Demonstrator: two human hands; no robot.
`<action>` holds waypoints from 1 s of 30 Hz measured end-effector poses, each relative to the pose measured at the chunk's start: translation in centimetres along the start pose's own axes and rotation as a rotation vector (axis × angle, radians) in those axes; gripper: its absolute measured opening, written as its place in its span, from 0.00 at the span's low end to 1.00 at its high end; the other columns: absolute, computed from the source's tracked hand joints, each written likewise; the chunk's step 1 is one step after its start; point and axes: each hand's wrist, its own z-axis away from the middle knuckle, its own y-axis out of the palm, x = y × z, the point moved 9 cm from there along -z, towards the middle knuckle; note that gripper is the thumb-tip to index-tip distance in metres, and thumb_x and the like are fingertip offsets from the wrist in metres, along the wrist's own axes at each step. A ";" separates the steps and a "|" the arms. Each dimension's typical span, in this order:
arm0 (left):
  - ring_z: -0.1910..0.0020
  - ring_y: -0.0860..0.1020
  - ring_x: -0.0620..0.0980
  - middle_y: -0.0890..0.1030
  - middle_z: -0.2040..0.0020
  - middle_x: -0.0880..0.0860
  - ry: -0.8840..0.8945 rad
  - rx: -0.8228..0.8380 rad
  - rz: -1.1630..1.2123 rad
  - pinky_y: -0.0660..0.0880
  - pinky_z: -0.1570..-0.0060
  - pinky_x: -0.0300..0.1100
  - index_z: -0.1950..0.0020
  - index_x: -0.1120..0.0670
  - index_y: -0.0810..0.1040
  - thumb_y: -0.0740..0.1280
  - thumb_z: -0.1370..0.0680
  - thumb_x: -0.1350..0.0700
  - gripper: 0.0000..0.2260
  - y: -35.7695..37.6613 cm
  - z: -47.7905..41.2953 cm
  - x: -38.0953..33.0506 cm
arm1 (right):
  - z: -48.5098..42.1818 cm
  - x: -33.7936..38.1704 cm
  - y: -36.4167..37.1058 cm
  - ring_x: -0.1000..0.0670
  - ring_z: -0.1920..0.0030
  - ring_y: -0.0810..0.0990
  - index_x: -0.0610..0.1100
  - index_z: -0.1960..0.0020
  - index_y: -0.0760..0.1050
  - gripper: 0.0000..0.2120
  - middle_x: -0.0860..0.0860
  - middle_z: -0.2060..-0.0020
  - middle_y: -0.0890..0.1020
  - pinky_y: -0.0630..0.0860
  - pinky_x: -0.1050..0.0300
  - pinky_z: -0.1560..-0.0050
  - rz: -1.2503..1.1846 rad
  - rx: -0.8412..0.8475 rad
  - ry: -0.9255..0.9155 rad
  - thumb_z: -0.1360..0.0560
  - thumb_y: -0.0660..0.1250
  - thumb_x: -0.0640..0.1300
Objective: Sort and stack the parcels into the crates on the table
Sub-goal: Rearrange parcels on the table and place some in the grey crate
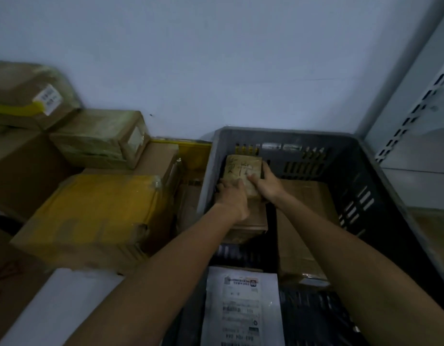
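wall point(216, 58): pale blue-grey, painted plain | shelf upright point(416, 109): white metal, slotted, seen at right edge | light: found dim

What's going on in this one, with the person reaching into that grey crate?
A person has both hands inside the grey crate. The left hand and right hand hold a small brown parcel with handwriting on top, at the crate's far left, over another cardboard box. I cannot tell if it rests there yet. A flat carton lies to its right and a white mailer nearer the camera. Taped boxes are piled outside, on the left.
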 end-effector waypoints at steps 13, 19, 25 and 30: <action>0.29 0.53 0.64 0.45 0.25 0.62 0.341 -0.535 0.228 0.62 0.33 0.56 0.24 0.43 0.51 0.63 0.22 0.49 0.30 -9.8 4.9 -1.6 | 6.3 10.3 -7.5 0.43 0.30 0.67 0.52 0.23 0.51 0.28 0.44 0.29 0.68 0.63 0.63 0.38 0.045 -0.290 -0.213 0.20 0.57 0.52; 0.28 0.54 0.61 0.50 0.25 0.60 0.320 -0.673 0.294 0.61 0.32 0.52 0.25 0.43 0.56 0.63 0.21 0.52 0.27 -16.1 8.4 5.7 | 7.0 18.7 -3.0 0.43 0.44 0.77 0.56 0.24 0.53 0.28 0.40 0.38 0.75 0.78 0.54 0.50 -0.019 -0.245 -0.315 0.21 0.58 0.54; 0.26 0.52 0.60 0.49 0.24 0.59 0.191 -0.661 0.291 0.59 0.31 0.54 0.25 0.42 0.56 0.62 0.21 0.50 0.27 -17.1 8.0 14.6 | 4.5 22.3 5.5 0.40 0.46 0.78 0.54 0.24 0.52 0.26 0.39 0.38 0.76 0.78 0.51 0.52 0.030 -0.150 -0.349 0.19 0.55 0.54; 0.24 0.47 0.60 0.49 0.23 0.57 0.034 -0.626 -0.093 0.44 0.31 0.66 0.25 0.44 0.53 0.57 0.22 0.40 0.28 -15.0 5.8 19.3 | 2.2 21.3 11.9 0.39 0.39 0.74 0.52 0.22 0.45 0.26 0.39 0.33 0.71 0.70 0.57 0.49 0.155 -0.013 -0.297 0.18 0.49 0.52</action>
